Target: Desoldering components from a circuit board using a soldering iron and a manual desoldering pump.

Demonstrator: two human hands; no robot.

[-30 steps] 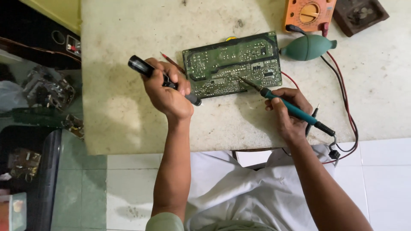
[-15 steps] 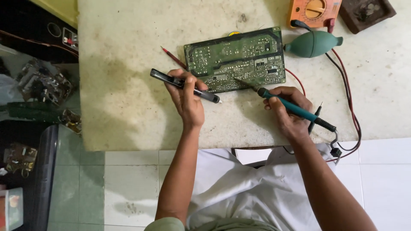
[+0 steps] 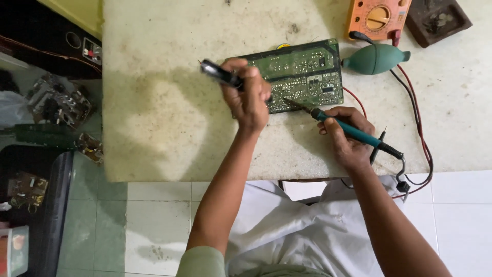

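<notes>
Circuit board (image 3: pixel 302 74) lies solder side up on the stained worktop (image 3: pixel 164 118), long axis running left to right with a slight upward tilt toward the right. Both hands work at its near edge.

My right hand (image 3: pixel 346 136) is wrapped around the teal handle of the soldering iron (image 3: pixel 348 128), fingers pressed closed on it. The iron's long axis slants up and to the left; its tip rests on, or just above, the lower middle of the board. I cannot tell whether it touches.

My left hand (image 3: pixel 251 97) pinches a dark pen-shaped tool (image 3: pixel 221 74), probably a desoldering pump, with fingers curled tight. Its body points up-left, away from the board; the working end is hidden under my hand, over the board's left part. The left hand is therefore the nearer one to the board and covers its left corner.

The iron tip sits just right of my left knuckles, near but apart.

Around: green rubber blower bulb (image 3: pixel 376 57) just beside the board's right end, orange multimeter (image 3: pixel 378 18) above it, red and black leads (image 3: pixel 423 138) looping down the right. None lies between the hands and the board.
</notes>
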